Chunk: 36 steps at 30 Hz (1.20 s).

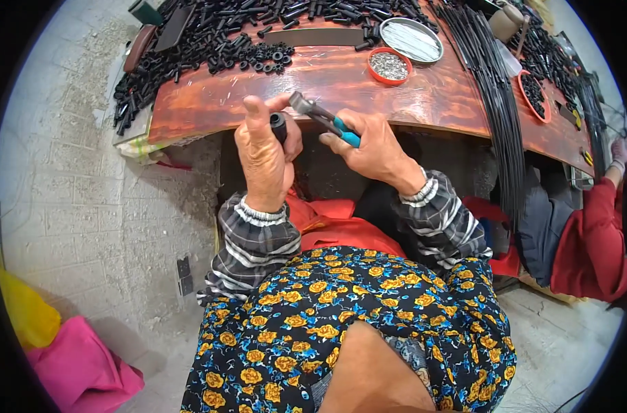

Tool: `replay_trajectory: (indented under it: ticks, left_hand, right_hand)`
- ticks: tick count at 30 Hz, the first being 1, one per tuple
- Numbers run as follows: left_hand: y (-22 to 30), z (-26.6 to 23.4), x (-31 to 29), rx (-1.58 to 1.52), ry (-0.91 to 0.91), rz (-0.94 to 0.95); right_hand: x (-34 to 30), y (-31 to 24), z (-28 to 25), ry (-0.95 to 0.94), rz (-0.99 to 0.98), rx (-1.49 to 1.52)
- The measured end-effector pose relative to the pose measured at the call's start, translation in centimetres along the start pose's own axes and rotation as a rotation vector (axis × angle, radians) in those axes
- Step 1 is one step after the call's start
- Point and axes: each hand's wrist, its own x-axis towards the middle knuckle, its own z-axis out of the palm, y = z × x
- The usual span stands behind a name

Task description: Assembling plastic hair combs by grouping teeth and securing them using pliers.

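The left hand (265, 153) curls its fingers around a black cylindrical part (279, 129). The right hand (374, 146) has its fingers round teal-handled pincers (318, 112), their metal head (299, 103) near the left fingertips. Beyond the right fingers, a red bowl (387, 81) stands on the table (217, 100).

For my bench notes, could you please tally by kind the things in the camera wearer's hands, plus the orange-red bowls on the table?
Teal-handled pliers, right hand: 1
Black cylindrical part, left hand: 1
Orange-red bowls: 2
Total: 4
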Motion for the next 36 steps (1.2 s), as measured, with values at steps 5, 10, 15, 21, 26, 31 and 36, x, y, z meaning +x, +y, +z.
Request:
replay_trajectory:
  ticks: [5,10,15,21,26,31,36]
  left_hand:
    - [0.4,-2.3,0.9,-0.119,-0.191,0.02]
    - [1.6,-2.5,1.0,-0.257,-0.329,0.074]
    - [2.2,-2.5,1.8,-0.206,-0.384,0.216]
    - [-0.9,-1.0,1.3,-0.004,-0.343,0.091]
    - [-3.4,-1.5,0.3,-0.078,-0.308,0.012]
    - [-3.5,-1.3,0.4,-0.112,-0.262,-0.012]
    - [-3.3,-1.0,0.7,-0.129,-0.267,-0.025]
  right_hand:
    - [2.4,1.7,-4.3,0.07,0.057,-0.148]
    - [6.9,6.5,-9.9,0.063,0.16,-0.524]
    - [9.0,8.6,-9.3,-0.067,0.223,-0.671]
    - [9.3,10.3,-7.9,-0.039,0.149,-0.693]
    - [9.7,10.9,-6.9,-0.024,0.101,-0.688]
    - [9.7,11.0,-7.8,-0.005,0.166,-0.6]
    - [9.6,11.3,-9.2,0.044,0.253,-0.386]
